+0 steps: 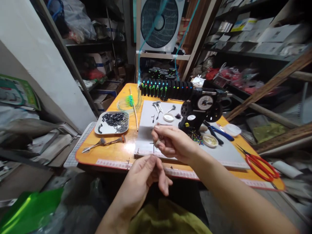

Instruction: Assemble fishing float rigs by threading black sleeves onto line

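My left hand [148, 174] is held low at the table's near edge, thumb and index finger pinched together. Just above and to its right, my right hand [175, 143] has its thumb and fingertips pressed together and the other fingers curled. What either pinch holds is too small to make out. Beyond both hands lies a pale grey board [145, 130] bearing a black hand-cranked device [198, 105], its long ribbed arm [168, 89] lined with coloured beads and green threads. Near the right hand are loose coloured beads [195, 136] and a small dish of gold-coloured bits [210, 141].
On the orange table [114, 159] stands a white tray [97, 128] of small black pieces. Red-handled scissors [260, 165] and blue-handled pliers [219, 132] lie at the right. A stick with a green brush-like tuft [130, 100] rests at the back left. A box fan [159, 24] stands behind.
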